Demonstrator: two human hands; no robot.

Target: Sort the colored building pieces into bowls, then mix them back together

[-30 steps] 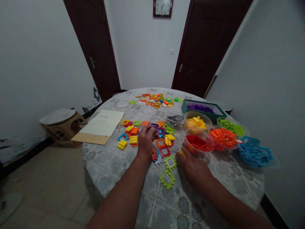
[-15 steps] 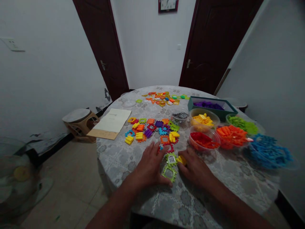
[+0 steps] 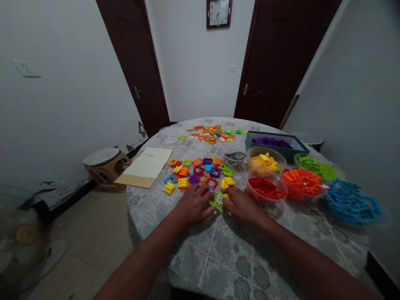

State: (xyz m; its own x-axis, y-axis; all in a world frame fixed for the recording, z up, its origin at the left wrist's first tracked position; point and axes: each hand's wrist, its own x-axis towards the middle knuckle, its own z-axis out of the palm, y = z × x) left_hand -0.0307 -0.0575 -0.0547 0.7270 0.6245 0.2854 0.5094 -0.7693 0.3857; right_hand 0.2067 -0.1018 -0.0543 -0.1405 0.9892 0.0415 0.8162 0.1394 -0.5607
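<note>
My left hand rests low over the table, its thumb and fingers bent around the left side of a green notched plastic piece. A white window insert sits in that piece. On the right side, my right hand has its fingers closed on a yellow block, mostly hidden beneath them. Just beyond lies another yellow block. Red frame pieces and a purple block lie just past my left fingers.
Tubs of red, yellow, orange and blue pieces stand to the right, before a green box of purple ones. Paper lies left. More loose pieces are heaped at the back.
Both hands have moved forward and slightly left, sliding the green pieces away from me. The left fingers have drawn in around them. My view has tilted up a little.
</note>
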